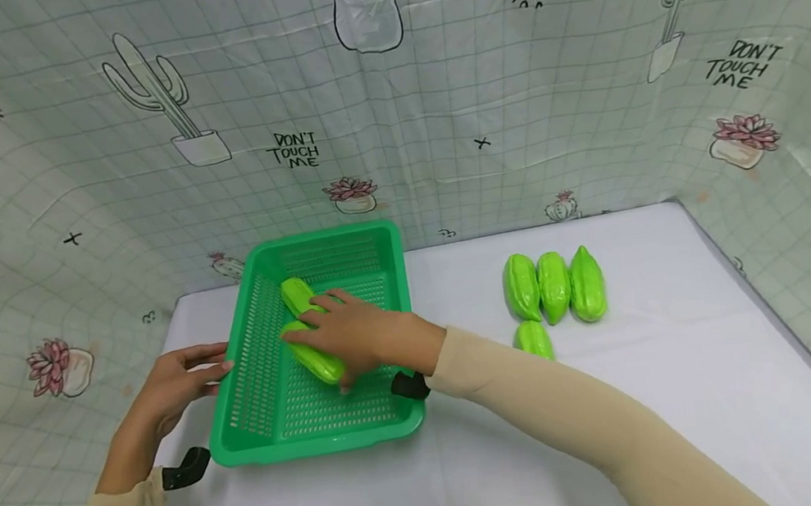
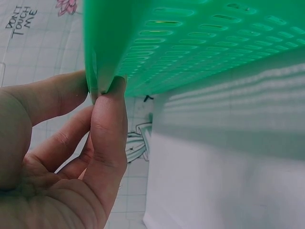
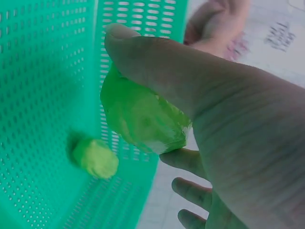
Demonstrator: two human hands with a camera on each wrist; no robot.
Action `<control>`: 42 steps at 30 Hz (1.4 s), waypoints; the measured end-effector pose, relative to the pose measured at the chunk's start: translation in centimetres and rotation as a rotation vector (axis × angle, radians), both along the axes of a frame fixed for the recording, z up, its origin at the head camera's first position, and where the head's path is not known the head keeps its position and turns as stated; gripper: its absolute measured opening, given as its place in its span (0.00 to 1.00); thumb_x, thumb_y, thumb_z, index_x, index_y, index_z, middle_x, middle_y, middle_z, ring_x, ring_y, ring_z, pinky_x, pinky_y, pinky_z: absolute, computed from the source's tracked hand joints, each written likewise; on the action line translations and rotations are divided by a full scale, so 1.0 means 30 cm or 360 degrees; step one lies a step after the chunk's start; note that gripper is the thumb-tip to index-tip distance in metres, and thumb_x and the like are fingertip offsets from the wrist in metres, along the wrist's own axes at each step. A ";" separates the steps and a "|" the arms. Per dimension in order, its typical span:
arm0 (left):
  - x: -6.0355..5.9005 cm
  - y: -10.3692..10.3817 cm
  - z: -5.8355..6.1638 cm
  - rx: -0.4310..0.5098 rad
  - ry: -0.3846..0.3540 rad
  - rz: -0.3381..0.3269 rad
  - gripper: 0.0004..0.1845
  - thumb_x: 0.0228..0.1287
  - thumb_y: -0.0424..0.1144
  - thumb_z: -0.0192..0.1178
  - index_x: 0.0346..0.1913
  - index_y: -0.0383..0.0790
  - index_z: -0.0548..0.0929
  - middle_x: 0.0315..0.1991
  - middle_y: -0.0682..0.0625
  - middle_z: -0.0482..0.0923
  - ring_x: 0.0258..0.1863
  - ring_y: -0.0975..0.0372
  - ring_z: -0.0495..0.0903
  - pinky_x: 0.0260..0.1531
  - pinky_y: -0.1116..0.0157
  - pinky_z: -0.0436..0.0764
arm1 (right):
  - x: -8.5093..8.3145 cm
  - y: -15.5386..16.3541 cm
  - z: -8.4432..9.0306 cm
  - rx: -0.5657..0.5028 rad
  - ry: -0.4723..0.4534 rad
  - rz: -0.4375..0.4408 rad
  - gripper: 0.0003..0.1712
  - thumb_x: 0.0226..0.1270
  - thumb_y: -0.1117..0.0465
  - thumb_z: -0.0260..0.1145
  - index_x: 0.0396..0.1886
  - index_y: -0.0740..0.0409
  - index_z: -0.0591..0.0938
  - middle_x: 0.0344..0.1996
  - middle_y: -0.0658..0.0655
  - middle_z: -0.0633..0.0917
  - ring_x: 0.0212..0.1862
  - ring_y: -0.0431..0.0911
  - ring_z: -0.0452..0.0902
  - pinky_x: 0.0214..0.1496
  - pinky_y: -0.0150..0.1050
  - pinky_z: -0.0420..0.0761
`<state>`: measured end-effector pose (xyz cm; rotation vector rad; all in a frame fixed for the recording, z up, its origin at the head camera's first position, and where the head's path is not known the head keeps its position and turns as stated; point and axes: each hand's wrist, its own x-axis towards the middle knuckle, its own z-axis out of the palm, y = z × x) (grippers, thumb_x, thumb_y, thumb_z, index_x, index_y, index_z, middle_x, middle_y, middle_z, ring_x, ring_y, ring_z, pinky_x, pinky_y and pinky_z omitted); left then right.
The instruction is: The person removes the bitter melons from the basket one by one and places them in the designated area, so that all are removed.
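A green plastic basket (image 1: 278, 452) with slotted walls stands on the left part of the table. My left hand (image 1: 180, 385) pinches its left rim between thumb and fingers, seen close in the left wrist view. Inside the basket, my right hand (image 1: 354, 332) holds a bright green, ridged gourd (image 1: 318, 364), thumb on one side and fingers on the other. A second green gourd (image 1: 297, 292) lies farther back in the basket, partly covered by the right fingers; its end also shows in the right wrist view.
Several matching gourds are on the white table (image 1: 657, 391) to the right: three in a row, with one gourd (image 1: 533, 338) nearer me, partly hidden by the right sleeve. A printed cloth (image 1: 449, 100) hangs behind and beside the table.
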<state>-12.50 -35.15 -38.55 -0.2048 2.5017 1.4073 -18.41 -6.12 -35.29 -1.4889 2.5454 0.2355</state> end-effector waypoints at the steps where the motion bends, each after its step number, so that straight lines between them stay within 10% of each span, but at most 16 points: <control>1: 0.001 -0.001 0.000 0.0000 -0.0005 -0.0001 0.32 0.80 0.34 0.59 0.76 0.16 0.62 0.69 0.23 0.68 0.37 0.74 0.83 0.40 0.70 0.86 | 0.002 0.015 0.003 -0.0027 -0.0014 -0.0014 0.63 0.60 0.33 0.78 0.88 0.39 0.54 0.82 0.50 0.63 0.84 0.53 0.50 0.86 0.50 0.50; 25: 0.009 -0.015 0.001 -0.0022 0.0012 -0.0014 0.31 0.80 0.33 0.59 0.75 0.15 0.64 0.61 0.37 0.79 0.36 0.73 0.84 0.40 0.70 0.87 | 0.103 0.351 -0.014 -0.0609 0.0049 -0.0109 0.64 0.53 0.37 0.85 0.85 0.46 0.62 0.80 0.57 0.66 0.82 0.58 0.54 0.82 0.56 0.58; 42: 0.001 -0.002 -0.003 0.0000 0.0004 -0.0031 0.32 0.80 0.34 0.59 0.75 0.16 0.64 0.59 0.46 0.80 0.39 0.74 0.84 0.43 0.70 0.87 | 0.181 0.631 -0.103 -0.0891 0.0011 -0.0425 0.64 0.51 0.45 0.88 0.84 0.49 0.63 0.79 0.60 0.68 0.80 0.63 0.58 0.77 0.65 0.64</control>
